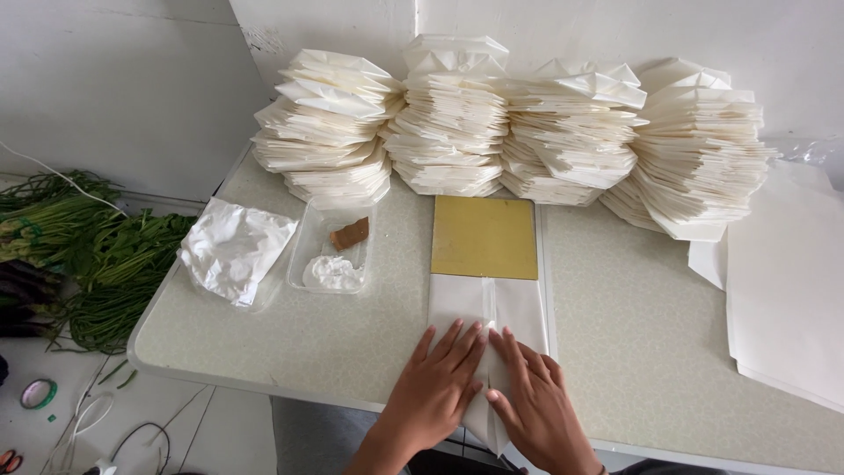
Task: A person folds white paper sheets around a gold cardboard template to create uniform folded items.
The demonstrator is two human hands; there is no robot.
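Both palms flat, my left hand (437, 384) and right hand (536, 400) press the white paper sheet (492, 308) at the table (633, 325) front edge, its far end under the yellow board (484, 237) to crease squarely.

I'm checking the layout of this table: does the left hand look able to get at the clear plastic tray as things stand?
Probably yes. The left hand lies flat on the folded white paper, and only bare tabletop lies between it and the clear plastic tray.
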